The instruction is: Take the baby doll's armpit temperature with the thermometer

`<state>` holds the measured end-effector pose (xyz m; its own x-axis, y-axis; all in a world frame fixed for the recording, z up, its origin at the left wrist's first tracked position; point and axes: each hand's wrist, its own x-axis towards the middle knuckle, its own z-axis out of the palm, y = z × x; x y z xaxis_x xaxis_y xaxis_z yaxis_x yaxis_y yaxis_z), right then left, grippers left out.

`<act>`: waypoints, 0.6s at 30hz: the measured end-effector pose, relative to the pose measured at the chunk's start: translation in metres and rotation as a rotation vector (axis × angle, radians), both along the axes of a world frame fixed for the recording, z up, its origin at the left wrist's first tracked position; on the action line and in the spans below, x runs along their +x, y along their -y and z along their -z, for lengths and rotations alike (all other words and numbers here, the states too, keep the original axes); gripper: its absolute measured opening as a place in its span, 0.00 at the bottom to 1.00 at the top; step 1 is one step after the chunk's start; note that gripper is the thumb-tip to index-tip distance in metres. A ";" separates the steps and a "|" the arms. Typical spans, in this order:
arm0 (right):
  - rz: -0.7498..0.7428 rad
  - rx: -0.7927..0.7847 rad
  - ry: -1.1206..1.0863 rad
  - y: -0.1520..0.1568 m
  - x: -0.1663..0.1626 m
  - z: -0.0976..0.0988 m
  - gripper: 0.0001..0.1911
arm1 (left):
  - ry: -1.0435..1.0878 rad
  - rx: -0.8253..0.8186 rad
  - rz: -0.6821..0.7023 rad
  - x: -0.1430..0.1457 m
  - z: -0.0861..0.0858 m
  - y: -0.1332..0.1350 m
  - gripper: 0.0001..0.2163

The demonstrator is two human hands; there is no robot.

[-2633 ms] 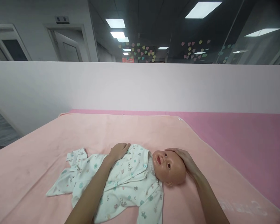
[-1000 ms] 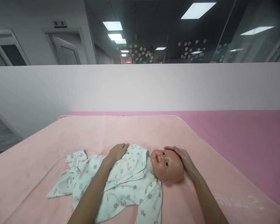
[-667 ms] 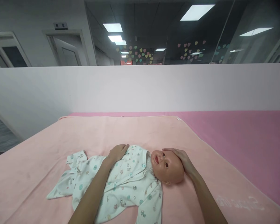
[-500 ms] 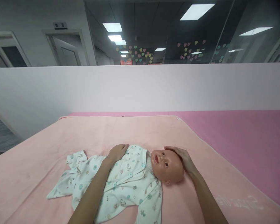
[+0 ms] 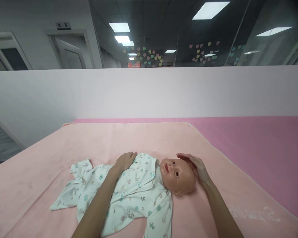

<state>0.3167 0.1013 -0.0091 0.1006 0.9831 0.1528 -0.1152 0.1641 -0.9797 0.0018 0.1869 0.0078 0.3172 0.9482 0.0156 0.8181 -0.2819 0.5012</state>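
A baby doll [image 5: 178,176] in a white printed romper [image 5: 136,195] lies on its back on a peach blanket [image 5: 144,138], head to the right. My left hand [image 5: 125,160] rests flat on the doll's far shoulder and chest, fingers stretched over the cloth. My right hand [image 5: 196,166] cups the crown of the doll's head, fingers curved along its top. Neither hand holds anything else.
The blanket covers a pink mattress [image 5: 263,148] that shows at the right and back. A low white partition wall [image 5: 149,92] stands just behind it. Beyond it are dark glass panels with heart stickers [image 5: 149,54] and a door [image 5: 69,49] at the left.
My right hand has slid slightly back over the doll's crown, and the doll's head sits a little further left. My left hand has stayed in place.
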 end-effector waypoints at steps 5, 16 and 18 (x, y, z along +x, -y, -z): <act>-0.091 -0.067 0.057 0.001 -0.005 -0.003 0.25 | -0.004 -0.001 -0.005 0.000 0.000 0.000 0.25; 0.017 0.025 -0.001 -0.002 0.006 0.004 0.21 | -0.006 0.013 -0.002 0.000 -0.001 0.001 0.23; -0.060 -0.021 0.039 -0.001 0.002 0.002 0.21 | 0.005 0.009 0.003 0.000 -0.001 0.001 0.24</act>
<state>0.3190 0.1021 -0.0112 0.0361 0.9902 0.1348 -0.0853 0.1375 -0.9868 0.0017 0.1862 0.0086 0.3197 0.9472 0.0254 0.8148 -0.2885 0.5029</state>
